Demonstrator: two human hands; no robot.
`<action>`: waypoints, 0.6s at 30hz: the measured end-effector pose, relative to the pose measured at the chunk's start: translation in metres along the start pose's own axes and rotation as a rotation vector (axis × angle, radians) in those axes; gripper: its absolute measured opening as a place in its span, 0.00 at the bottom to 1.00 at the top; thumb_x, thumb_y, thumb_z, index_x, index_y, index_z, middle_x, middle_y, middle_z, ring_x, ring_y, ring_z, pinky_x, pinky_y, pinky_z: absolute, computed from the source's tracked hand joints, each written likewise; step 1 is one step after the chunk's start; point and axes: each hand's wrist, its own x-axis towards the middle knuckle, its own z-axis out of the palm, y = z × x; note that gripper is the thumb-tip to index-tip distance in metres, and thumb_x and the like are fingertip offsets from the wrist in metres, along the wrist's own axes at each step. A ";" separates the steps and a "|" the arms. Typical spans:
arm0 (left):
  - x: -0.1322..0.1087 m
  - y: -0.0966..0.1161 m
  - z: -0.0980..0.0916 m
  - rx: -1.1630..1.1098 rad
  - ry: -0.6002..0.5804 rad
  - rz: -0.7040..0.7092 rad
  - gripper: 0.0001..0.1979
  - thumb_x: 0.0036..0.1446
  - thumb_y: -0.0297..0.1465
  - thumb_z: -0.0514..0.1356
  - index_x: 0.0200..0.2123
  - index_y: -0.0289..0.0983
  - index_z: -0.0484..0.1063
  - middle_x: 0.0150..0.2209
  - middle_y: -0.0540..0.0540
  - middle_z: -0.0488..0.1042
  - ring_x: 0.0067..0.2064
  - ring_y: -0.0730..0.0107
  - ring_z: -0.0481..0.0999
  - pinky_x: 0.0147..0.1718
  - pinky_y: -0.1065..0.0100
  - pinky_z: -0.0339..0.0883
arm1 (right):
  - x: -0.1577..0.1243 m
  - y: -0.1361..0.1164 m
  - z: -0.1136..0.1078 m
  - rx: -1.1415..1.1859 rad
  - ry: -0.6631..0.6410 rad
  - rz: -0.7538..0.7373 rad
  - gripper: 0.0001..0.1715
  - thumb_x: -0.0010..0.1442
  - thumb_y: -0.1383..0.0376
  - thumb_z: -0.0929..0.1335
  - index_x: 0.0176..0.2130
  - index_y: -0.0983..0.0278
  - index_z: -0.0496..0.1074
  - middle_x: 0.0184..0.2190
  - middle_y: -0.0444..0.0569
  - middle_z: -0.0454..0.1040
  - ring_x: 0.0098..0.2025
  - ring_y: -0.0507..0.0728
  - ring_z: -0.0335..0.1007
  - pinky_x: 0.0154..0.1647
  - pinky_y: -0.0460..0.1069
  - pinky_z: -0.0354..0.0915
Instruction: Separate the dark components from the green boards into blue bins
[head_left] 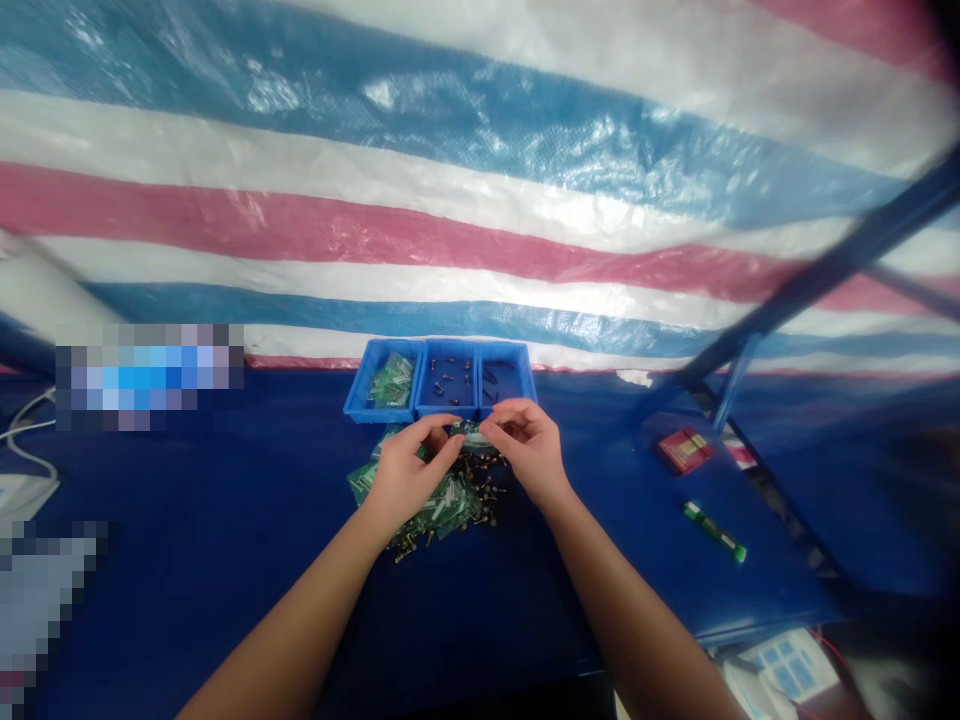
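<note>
My left hand point(412, 460) and my right hand point(529, 445) meet over a pile on the blue table. Between their fingertips is a small green piece point(471, 430) that looks like a circuit board, pinched at both ends. Below them lies a pile of similar green pieces point(446, 505) with pale strips. Small dark and brass-coloured metal parts point(491, 490), perhaps screws, are scattered around its edge. My left hand partly covers the pile. Just beyond my hands stand three joined blue bins point(448, 411). Green pieces point(392, 380) fill the left one; the middle and right ones hold a few small metal and dark parts.
A red box point(684, 451) and a green-wrapped stick-shaped thing point(715, 531) lie to the right on the table point(240, 520). A blue metal frame point(810, 265) slants down at right. Striped plastic sheeting point(420, 220) hangs behind. White cables point(30, 430) run at far left.
</note>
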 end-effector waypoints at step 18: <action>0.018 -0.015 -0.035 0.459 0.576 -0.142 0.14 0.62 0.38 0.56 0.46 0.40 0.74 0.42 0.43 0.79 0.47 0.57 0.76 0.51 0.54 0.61 | -0.020 -0.017 0.015 -0.705 -0.511 -0.302 0.20 0.59 0.58 0.70 0.50 0.59 0.73 0.47 0.52 0.74 0.53 0.60 0.65 0.55 0.56 0.62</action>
